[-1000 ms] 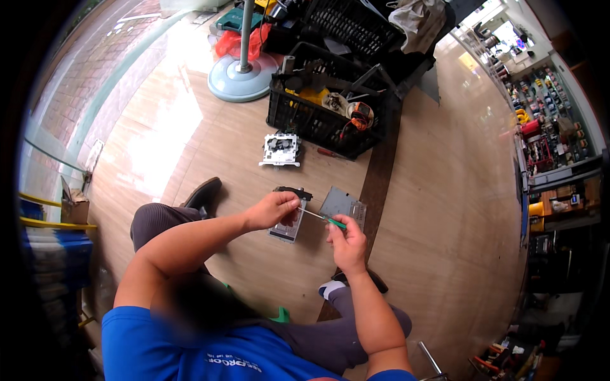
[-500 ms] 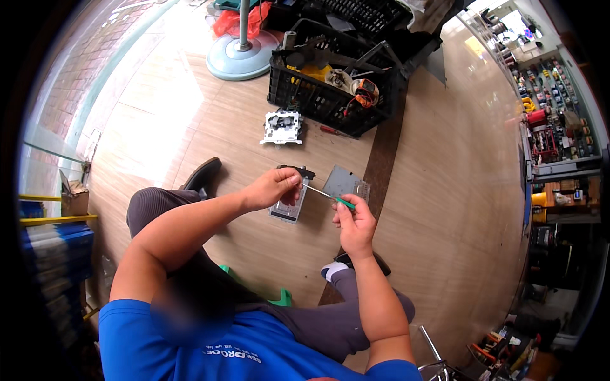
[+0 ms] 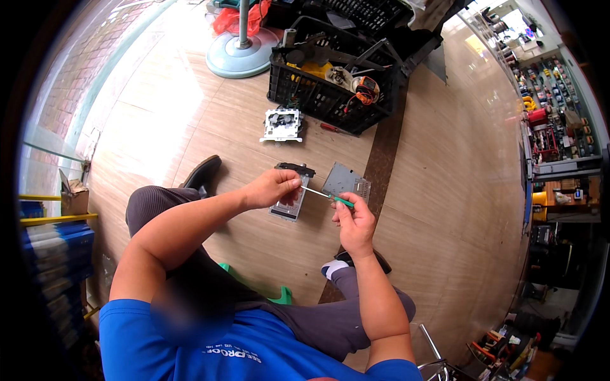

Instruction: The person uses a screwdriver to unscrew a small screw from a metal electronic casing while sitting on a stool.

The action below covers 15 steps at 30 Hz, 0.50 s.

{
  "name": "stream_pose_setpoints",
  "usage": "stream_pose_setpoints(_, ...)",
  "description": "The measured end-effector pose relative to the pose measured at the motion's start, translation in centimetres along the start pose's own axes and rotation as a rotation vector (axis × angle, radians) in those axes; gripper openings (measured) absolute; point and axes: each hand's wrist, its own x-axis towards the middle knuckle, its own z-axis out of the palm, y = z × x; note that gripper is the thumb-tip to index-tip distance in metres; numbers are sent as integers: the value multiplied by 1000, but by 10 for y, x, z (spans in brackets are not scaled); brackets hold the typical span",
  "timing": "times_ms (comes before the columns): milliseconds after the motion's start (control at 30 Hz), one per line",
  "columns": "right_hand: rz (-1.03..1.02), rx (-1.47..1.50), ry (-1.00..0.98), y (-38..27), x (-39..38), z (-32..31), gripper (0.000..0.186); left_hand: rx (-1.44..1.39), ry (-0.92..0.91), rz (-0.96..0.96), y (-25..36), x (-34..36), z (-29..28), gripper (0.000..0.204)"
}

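Observation:
In my right hand (image 3: pixel 356 227) is a screwdriver (image 3: pixel 344 202) with a green handle, its thin metal shaft pointing left. My left hand (image 3: pixel 277 189) is closed in a pinch at the shaft's tip; whatever lies between those fingers is too small to make out. Under the left hand a silver metal box (image 3: pixel 283 212) rests on the floor, partly hidden, with a black part (image 3: pixel 296 168) at its far end. A flat grey metal plate (image 3: pixel 343 180) lies to the right of the box, beyond my right hand.
Farther off lies a white frame with dark parts (image 3: pixel 282 129), near a red-handled tool (image 3: pixel 330 127). A black crate (image 3: pixel 330 101) of tools and a meter stands behind, beside a round stand base (image 3: pixel 238 60). My shoe (image 3: pixel 203 171) is at left; stocked shelves (image 3: pixel 559 114) line the right.
Both hands stay almost in place, with the screwdriver still reaching from the right hand to the left fingertips. The view has shifted very slightly.

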Motion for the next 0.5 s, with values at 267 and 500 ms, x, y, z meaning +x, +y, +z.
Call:
stream_pose_setpoints(267,15,-75,-39,1,-1,-3,19,85,27,-45,3,-3,1,26)
stream_pose_setpoints(500,7,-94,-18,-1,-2,-3,18,88,68,-47,6,0,4,25)
